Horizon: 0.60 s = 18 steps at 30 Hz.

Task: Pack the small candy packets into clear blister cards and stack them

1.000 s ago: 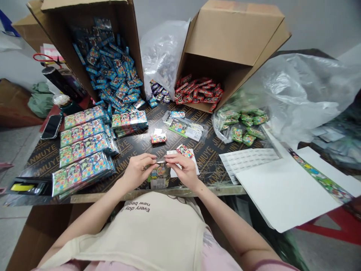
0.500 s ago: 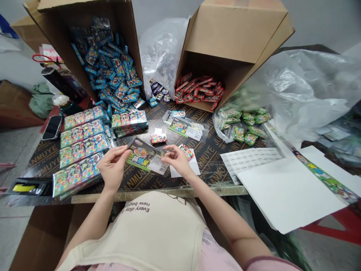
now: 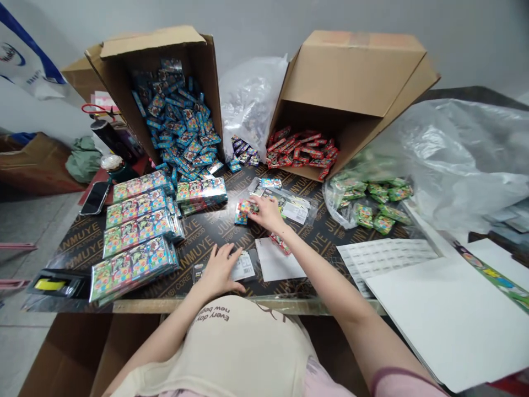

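Observation:
My left hand [image 3: 221, 267] lies with fingers spread on a clear printed bag [image 3: 243, 266] near the table's front edge, covering much of it. Farther forward, the fingers of my right hand [image 3: 266, 214] close on a small red candy packet [image 3: 248, 207]. A blue packet [image 3: 240, 218] shows just below and left of it. Beneath and beyond my right wrist are more printed clear bags [image 3: 295, 212], with another blue packet [image 3: 270, 183] at their far end. Partly under my right forearm, a red packet [image 3: 280, 242] rests by a white sheet [image 3: 279, 264].
Filled candy packs stand in stacks [image 3: 132, 264] at left, beside a phone [image 3: 95, 198] and tape dispenser [image 3: 58, 284]. Behind are a carton of blue packets [image 3: 212, 82], a carton of red ones [image 3: 330, 82] and a bag of green ones [image 3: 351, 220]. White sheets [image 3: 446, 309] overhang the right edge.
Both hands held the printed bag up between them; now it lies on the table under my left hand. My right hand has let go of it and moved forward to the red packet.

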Available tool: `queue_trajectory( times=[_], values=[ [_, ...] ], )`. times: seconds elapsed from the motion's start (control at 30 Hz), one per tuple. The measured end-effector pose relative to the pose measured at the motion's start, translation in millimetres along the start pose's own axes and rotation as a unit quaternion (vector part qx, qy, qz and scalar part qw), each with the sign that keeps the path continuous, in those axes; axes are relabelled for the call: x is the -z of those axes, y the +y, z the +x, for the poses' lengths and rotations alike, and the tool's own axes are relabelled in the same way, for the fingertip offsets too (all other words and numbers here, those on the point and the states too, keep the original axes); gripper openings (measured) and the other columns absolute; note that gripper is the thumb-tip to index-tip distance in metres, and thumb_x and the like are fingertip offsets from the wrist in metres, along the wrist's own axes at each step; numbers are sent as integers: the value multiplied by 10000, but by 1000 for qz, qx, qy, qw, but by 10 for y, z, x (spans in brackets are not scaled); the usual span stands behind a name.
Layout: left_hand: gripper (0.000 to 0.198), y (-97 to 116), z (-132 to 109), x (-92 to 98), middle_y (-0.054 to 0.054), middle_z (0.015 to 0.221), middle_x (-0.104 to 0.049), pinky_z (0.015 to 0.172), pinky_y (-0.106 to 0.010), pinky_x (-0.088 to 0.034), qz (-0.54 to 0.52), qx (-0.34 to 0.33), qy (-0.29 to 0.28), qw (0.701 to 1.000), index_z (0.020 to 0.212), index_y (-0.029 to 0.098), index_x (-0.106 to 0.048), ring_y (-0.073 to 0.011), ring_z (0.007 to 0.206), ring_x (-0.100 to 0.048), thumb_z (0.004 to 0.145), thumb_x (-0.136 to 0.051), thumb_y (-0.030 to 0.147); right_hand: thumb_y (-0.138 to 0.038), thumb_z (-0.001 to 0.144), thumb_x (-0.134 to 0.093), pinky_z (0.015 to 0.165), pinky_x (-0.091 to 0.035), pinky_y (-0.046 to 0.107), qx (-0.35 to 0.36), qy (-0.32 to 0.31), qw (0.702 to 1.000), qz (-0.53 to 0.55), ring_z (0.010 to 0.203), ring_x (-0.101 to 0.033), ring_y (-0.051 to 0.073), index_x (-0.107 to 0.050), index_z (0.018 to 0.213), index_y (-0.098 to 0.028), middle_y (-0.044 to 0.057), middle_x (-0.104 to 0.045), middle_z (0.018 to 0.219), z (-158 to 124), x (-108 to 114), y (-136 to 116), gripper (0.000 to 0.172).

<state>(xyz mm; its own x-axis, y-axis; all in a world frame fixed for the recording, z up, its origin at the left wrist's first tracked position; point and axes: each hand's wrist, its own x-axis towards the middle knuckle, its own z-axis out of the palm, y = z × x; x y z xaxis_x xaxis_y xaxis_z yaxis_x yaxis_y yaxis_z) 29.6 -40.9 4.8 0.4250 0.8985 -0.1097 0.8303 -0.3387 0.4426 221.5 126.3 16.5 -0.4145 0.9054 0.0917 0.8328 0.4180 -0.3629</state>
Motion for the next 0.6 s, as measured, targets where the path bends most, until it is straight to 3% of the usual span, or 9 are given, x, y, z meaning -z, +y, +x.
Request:
queue_trajectory(
  times=[0.1, 0.2, 0.27, 0.37, 0.5, 0.6],
  values=[
    [984, 13, 18, -62, -184, 1268, -517, 1073, -526, -290, 21, -8, -24, 999, 1399, 147, -385, -335, 1182, -475, 551, -816, 400, -410, 740, -700, 981, -265, 526, -49, 46, 997, -45, 1234, -412, 383, -444, 1359, -185, 210, -473, 1354, 50, 40, 152, 706],
    [927, -26, 58, -48, -148, 1236, -517, 1030, -475, -344, 23, -6, -7, 1000, 1399, 158, -374, -311, 1137, -481, 577, -770, 320, -453, 670, -743, 1038, -182, 571, 27, -17, 999, -32, 1334, -294, 396, -376, 1414, -225, 183, -387, 1442, 89, -90, 151, 861],
    [915, -80, 113, -5, -140, 1255, -501, 1028, -466, -341, 15, 6, 22, 1000, 1410, 165, -349, -308, 1155, -459, 596, -741, 312, -435, 669, -729, 1053, -155, 585, 59, -54, 997, 7, 1321, -328, 383, -375, 1410, -219, 166, -473, 1377, 103, -216, 83, 849],
    [924, -199, 200, 59, -136, 1270, -493, 1042, -479, -316, 7, 34, 63, 997, 1438, 174, -290, -311, 1173, -445, 623, -707, 299, -368, 668, -706, 1066, -181, 557, 74, -19, 994, 82, 1227, -457, 338, -418, 1360, -204, 138, -562, 1273, 69, -290, -35, 768],
    [998, -375, 269, 86, -149, 1285, -489, 1004, -492, -354, -29, 57, 111, 992, 1480, 175, -156, -319, 1167, -458, 639, -687, 262, -353, 663, -701, 1027, -317, 468, 152, 30, 978, 139, 1168, -501, 303, -378, 1376, -204, 122, -549, 1270, -111, -75, -117, 797],
    [1054, -446, 303, 101, -152, 1292, -484, 986, -482, -385, -66, 40, 157, 985, 1495, 183, -51, -310, 1167, -463, 652, -680, 233, -312, 668, -708, 980, -368, 470, 167, 19, 983, 67, 1135, -494, 331, -391, 1383, -171, 156, -537, 1225, -300, 111, -133, 794]
  ],
)
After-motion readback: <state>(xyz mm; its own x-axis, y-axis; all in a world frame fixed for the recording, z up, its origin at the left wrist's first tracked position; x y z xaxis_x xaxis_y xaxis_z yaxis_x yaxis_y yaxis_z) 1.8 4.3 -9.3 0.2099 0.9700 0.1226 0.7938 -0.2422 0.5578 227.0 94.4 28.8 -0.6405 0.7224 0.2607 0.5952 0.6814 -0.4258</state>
